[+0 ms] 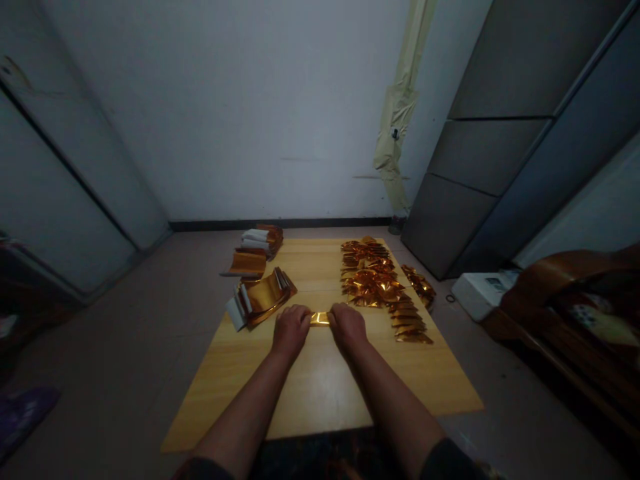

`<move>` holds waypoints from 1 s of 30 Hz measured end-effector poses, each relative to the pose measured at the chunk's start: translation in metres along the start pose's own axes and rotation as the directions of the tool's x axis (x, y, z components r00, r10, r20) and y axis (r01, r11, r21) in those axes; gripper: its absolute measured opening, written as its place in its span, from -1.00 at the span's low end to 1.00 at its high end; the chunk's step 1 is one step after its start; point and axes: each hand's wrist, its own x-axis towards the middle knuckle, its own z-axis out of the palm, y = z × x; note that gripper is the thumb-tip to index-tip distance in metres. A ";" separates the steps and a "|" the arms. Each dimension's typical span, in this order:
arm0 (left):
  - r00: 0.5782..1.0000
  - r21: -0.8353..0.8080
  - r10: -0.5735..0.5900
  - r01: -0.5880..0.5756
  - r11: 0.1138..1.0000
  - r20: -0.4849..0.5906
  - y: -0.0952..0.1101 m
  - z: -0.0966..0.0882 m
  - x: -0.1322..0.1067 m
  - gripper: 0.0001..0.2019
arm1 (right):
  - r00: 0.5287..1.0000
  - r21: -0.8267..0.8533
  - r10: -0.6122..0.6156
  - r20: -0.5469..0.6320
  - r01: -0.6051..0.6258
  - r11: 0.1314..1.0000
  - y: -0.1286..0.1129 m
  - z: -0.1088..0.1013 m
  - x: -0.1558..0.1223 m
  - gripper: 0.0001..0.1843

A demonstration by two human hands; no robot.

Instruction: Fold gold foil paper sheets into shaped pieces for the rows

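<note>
My left hand (pixel 291 330) and my right hand (pixel 349 328) pinch a folded gold foil strip (pixel 320 319) between them, one end each, above a light wooden board (pixel 320 393). Nearest my left hand lies a bundle of gold foil pieces with white paper strips (pixel 261 298). Behind it are a gold foil stack (pixel 247 263) and a white-and-gold stack (pixel 263 243). Crumpled gold foil pieces (pixel 367 275) and a row of folded gold pieces (pixel 407 325) lie to the right of my right hand.
More gold foil (pixel 419 287) lies at the board's right edge. Floor surrounds the board. A white box (pixel 480 295) and brown furniture (pixel 565 300) stand to the right, grey cabinets (pixel 480 153) behind them, and a purple slipper (pixel 23 420) at far left.
</note>
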 end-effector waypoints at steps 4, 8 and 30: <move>1.000 -0.008 0.006 -0.006 1.000 -0.008 -0.003 0.005 0.001 -0.87 | 1.000 -0.054 -0.011 0.027 0.013 0.998 0.001 0.003 0.004 -0.79; 1.000 0.022 0.006 -0.006 1.000 0.000 -0.003 0.005 0.001 -0.85 | 0.999 -0.061 0.006 0.049 -0.003 0.998 0.000 0.001 0.005 -0.80; 0.999 0.130 0.008 -0.014 0.991 0.043 0.004 0.001 0.002 -0.88 | 0.999 -0.102 0.028 0.027 -0.026 0.994 -0.006 0.006 0.006 -0.81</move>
